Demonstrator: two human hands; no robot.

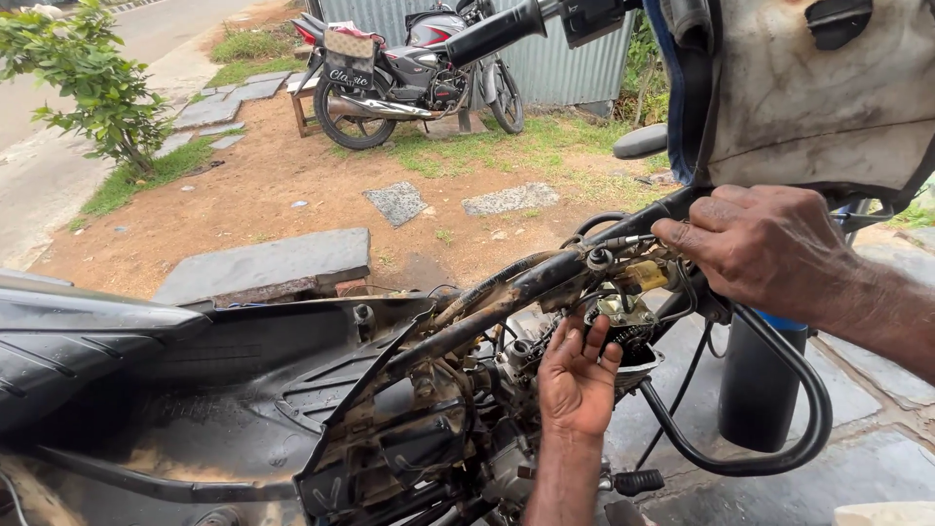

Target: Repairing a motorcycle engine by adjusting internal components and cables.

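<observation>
A stripped scooter lies with its body panels off, and both hands work at the bare frame tube (506, 297), which runs on a slant from low on the left up to the right. The right hand (765, 248) is curled over the upper end of that tube, fingers closed around it and a thin cable end (623, 241) that sticks out to the left of the fingertips. The left hand (577, 375) reaches up from below, palm toward the camera, fingers half bent and pressed against a small metal part (623, 314) under the tube; whether it actually grips that part I cannot tell. Just above the left hand and left of the right hand sits a small yellowish box-shaped piece (645, 277) fixed to the frame. Black hoses and cables (682, 385) hang below both hands, and a curved black guard bar (779, 453) loops under the right wrist. Left of the left hand lies the dark plastic floor panel (243, 390).

Above the right hand hangs a grimy whitish seat underside (818, 97). Far beyond the hands, a parked motorcycle (409, 73) carries a small square bag (349, 58) with a pale top and a dark lower band bearing white lettering. Flat stone slabs (268, 263) lie on the dirt between.
</observation>
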